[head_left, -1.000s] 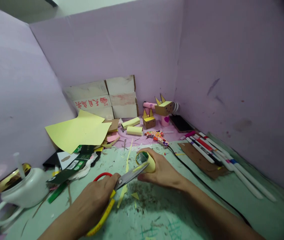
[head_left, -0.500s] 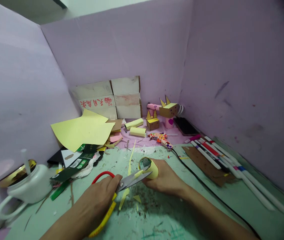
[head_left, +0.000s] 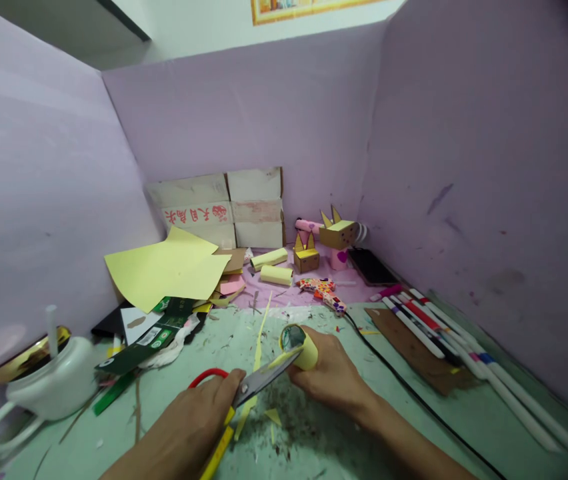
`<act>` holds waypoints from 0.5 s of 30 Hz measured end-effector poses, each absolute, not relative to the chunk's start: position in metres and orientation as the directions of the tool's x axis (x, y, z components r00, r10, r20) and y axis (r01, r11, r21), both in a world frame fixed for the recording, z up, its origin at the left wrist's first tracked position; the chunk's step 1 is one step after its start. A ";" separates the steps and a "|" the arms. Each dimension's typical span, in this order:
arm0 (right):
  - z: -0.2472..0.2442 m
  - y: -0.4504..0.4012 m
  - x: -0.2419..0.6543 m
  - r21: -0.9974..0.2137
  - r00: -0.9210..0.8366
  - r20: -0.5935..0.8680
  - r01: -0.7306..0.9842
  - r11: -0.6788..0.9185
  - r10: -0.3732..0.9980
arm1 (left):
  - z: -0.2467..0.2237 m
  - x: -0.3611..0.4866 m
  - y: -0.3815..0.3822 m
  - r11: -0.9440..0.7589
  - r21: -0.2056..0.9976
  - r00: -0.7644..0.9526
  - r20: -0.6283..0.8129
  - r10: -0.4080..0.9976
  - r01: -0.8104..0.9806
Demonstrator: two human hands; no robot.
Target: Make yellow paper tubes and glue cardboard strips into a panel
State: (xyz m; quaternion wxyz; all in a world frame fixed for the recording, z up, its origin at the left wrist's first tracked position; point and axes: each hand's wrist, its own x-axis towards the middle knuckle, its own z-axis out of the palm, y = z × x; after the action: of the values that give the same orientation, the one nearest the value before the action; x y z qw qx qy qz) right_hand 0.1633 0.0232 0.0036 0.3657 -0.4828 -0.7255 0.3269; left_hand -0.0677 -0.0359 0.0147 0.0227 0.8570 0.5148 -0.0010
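Observation:
My left hand [head_left: 209, 407] is closed round the red and yellow handles of a pair of scissors [head_left: 264, 381]. The blades point right and up, nearly together, with their tips at the rim of a yellow paper tube [head_left: 306, 352]. My right hand [head_left: 331, 373] grips that tube from the right, its dark greenish open end facing the scissors. Below the blades lie a long yellow paper strip [head_left: 263, 327] and a small yellow scrap [head_left: 273, 417] on the green surface.
Behind are two yellow rolls [head_left: 277, 275], a cardboard box with ears [head_left: 307, 260], a patterned glue gun [head_left: 324, 292] with a black cable, and a phone [head_left: 371, 267]. Markers [head_left: 429, 320] lie right. Yellow sheets [head_left: 169, 267] and a white teapot-shaped pot [head_left: 59, 383] stand left.
The scissor blades have drawn closer together at the tube's rim. The view has tilted up a little, so the background sits lower in the picture.

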 end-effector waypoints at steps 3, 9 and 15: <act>0.005 0.021 0.162 -0.790 -0.242 0.233 0.518 0.328 0.942 | 0.018 -0.062 -0.036 -0.437 0.051 0.439 -0.056 0.897 0.898; 0.004 0.016 0.156 -0.713 -0.149 0.248 0.640 0.285 0.957 | 0.015 -0.055 -0.041 -0.417 -0.035 0.417 -0.001 0.909 0.908; 0.010 0.015 0.162 -0.812 -0.224 0.225 0.495 0.309 0.948 | 0.006 -0.064 -0.038 -0.501 -0.040 0.500 0.171 0.849 0.864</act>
State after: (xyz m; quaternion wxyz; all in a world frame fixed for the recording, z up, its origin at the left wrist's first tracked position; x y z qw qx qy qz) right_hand 0.1618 0.0150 0.0101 0.3698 -0.5015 -0.7196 0.3065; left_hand -0.0644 -0.0381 0.0061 -0.0601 0.8639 0.4958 0.0645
